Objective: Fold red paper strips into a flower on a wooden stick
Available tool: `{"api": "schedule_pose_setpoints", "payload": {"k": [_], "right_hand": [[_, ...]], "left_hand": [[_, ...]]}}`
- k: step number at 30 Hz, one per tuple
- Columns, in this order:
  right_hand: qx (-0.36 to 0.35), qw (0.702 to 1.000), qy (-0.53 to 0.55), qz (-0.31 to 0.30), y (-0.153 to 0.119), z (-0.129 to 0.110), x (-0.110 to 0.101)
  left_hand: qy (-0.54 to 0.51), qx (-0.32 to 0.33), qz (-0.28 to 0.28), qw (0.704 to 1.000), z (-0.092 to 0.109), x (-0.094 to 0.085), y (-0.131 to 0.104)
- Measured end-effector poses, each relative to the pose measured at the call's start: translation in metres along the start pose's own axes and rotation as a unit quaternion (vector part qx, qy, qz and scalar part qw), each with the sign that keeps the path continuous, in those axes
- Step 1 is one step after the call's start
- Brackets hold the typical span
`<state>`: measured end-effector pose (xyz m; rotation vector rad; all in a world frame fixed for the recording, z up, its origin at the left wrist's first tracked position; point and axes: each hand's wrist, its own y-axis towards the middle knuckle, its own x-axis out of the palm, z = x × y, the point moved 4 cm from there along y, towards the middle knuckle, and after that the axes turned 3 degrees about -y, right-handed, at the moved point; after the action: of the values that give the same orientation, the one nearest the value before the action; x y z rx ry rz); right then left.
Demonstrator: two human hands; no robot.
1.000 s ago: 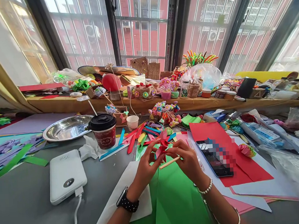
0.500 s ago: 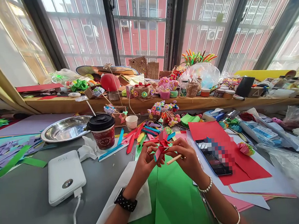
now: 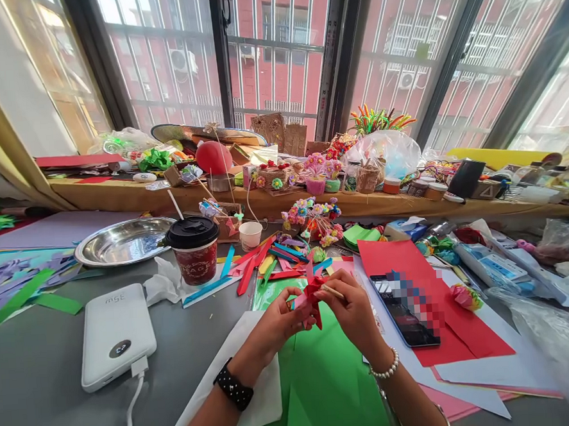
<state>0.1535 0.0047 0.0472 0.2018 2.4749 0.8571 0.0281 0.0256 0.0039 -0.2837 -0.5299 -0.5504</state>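
Between my hands, above green paper [image 3: 335,370], is a folded paper flower [image 3: 311,296] in red and pink. My left hand [image 3: 282,319] is closed on its left side, fingers wrapped about the pink part. My right hand [image 3: 352,305] pinches a thin pale wooden stick [image 3: 333,292], whose tip reaches the flower's red strips. Whether the tip touches the paper or only lies in front of it, I cannot tell. My fingers hide part of the flower. A white sheet [image 3: 257,394] lies under my left forearm.
Left of my hands are a white power bank [image 3: 116,332] with a cable, a lidded cup [image 3: 193,254] and a metal plate [image 3: 122,243]. Right lie a phone [image 3: 403,312] on red paper [image 3: 465,330] and a paper flower bud [image 3: 466,297]. Paper strips [image 3: 256,266] lie ahead.
My right hand has turned the stick from pointing down-left to pointing up-left, its tip now at the flower. The flower has tilted in my left hand. The view has shifted slightly.
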Motion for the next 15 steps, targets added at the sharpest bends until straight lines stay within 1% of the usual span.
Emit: {"api": "schedule_pose_setpoints", "payload": {"k": [4, 9, 15], "right_hand": [[0.011, 0.999, -0.026, 0.026, -0.0013, 0.0015, 0.0003], [0.006, 0.998, -0.039, 0.045, -0.0022, 0.0020, 0.0005], [0.005, 0.997, -0.043, 0.058, -0.0019, 0.0019, -0.0005]], "left_hand": [[-0.007, 0.004, 0.024, 1.000, -0.0006, 0.0015, 0.0001], [-0.007, 0.031, 0.009, 0.999, -0.0019, 0.0018, 0.0030], [0.013, 0.037, -0.004, 0.999, -0.0031, 0.0004, 0.0049]]}}
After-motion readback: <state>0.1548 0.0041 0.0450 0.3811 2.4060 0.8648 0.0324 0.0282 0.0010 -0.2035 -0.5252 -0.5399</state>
